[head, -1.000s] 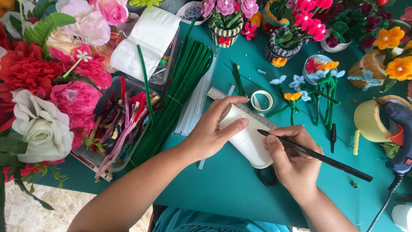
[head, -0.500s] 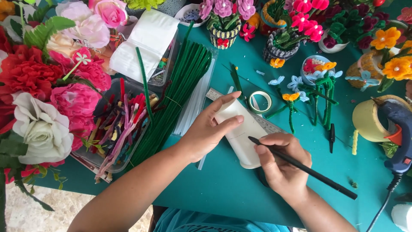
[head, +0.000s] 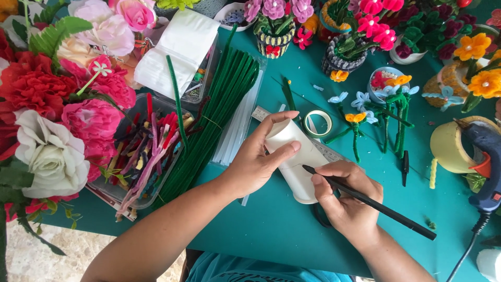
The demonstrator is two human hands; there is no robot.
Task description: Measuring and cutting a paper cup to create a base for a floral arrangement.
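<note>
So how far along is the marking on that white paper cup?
Done: finished pipe-cleaner flowers lie nearby. In hand: left hand steadies the white cup on its side; right hand has the black pen tip on it. Left: the cup looks plain, with no decoration visible.

White paper cup [head: 297, 156] lying on its side on the green table [head: 271, 230], just right of frame centre, long axis running from 11 o'clock to 5 o'clock, wider end toward 5. Plain, unmarked as far as visible, left side partly covered. Black pen [head: 376, 204], slim and long, slanted: tip touching the cup's side at centre, barrel trailing off toward 4 o'clock above the table.
</note>
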